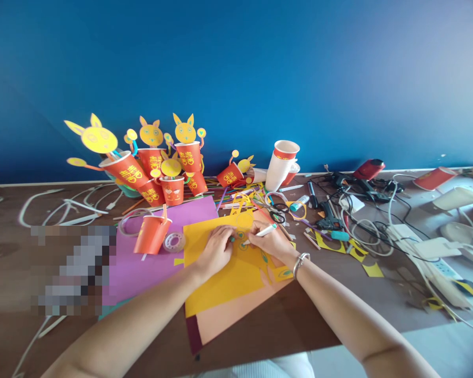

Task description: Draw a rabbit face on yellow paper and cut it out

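White pen: a thin white plastic marker pen with a green end (268, 229), over the middle of the bench (307, 320). It should be light, hard and a bit smooth, so low down near the tip looks a good place to hold it.
Right hand: the right hand (264, 240) is wrapped round the pen, tip down by small green-ringed circles (243, 245).
Yellow paper: a big flat yellow paper sheet (220, 286), near the bench's front edge. It is likely light and bendy and could crease or tear, so a flat hand near its edge would be kind to it.
Left hand: the left hand (219, 245) rests on the sheet, fingers bent. A tiny green-blue bit shows by its fingertips, too small to tell if they pinch it.
Under it: a peach paper sheet (220, 324) pokes out toward the front edge and could slide too.
Left side: a purple paper sheet (142, 281), with a tipped red paper cup (152, 236) and a round tape roll (180, 242).
Back edge: red cups with yellow paper rabbit heads (185, 132) and tall stacked white paper cups (279, 170).
In the way: black-handled scissors (278, 217) just past the sheet; to the right, a black glue gun (331, 219), tangled wires and a white power strip (437, 265) crowd the bench.
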Available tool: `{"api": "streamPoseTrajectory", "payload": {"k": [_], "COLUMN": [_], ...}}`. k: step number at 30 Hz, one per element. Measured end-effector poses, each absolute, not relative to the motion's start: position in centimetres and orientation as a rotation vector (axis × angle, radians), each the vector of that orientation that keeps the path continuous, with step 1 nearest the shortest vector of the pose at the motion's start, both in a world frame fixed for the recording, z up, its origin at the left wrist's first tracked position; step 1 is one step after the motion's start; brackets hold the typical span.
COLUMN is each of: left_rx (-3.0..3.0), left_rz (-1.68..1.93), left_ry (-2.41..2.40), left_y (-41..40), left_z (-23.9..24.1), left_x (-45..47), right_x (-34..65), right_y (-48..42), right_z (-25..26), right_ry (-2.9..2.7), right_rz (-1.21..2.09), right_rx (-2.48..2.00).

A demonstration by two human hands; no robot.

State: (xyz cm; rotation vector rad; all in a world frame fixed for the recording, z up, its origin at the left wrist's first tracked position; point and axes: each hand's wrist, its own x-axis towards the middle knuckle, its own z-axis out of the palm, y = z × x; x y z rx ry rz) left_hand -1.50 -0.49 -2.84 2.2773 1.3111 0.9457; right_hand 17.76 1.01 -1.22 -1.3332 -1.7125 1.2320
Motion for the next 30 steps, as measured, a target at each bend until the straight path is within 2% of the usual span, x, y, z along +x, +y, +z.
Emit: {"api": "streamPoseTrajectory", "payload": {"k": [30], "left_rx": [2.262], "left_rz": [0.965], "left_ry": [1.287], "left_y": [-0.43], "left_z": [-2.84], "left_x": [-1.54], "right_x": [17.81], "right_y": [1.03], "right_z": [-1.17], "right_ry": [-1.671], "right_rz": [1.261], "right_rx": [-1.302]}}
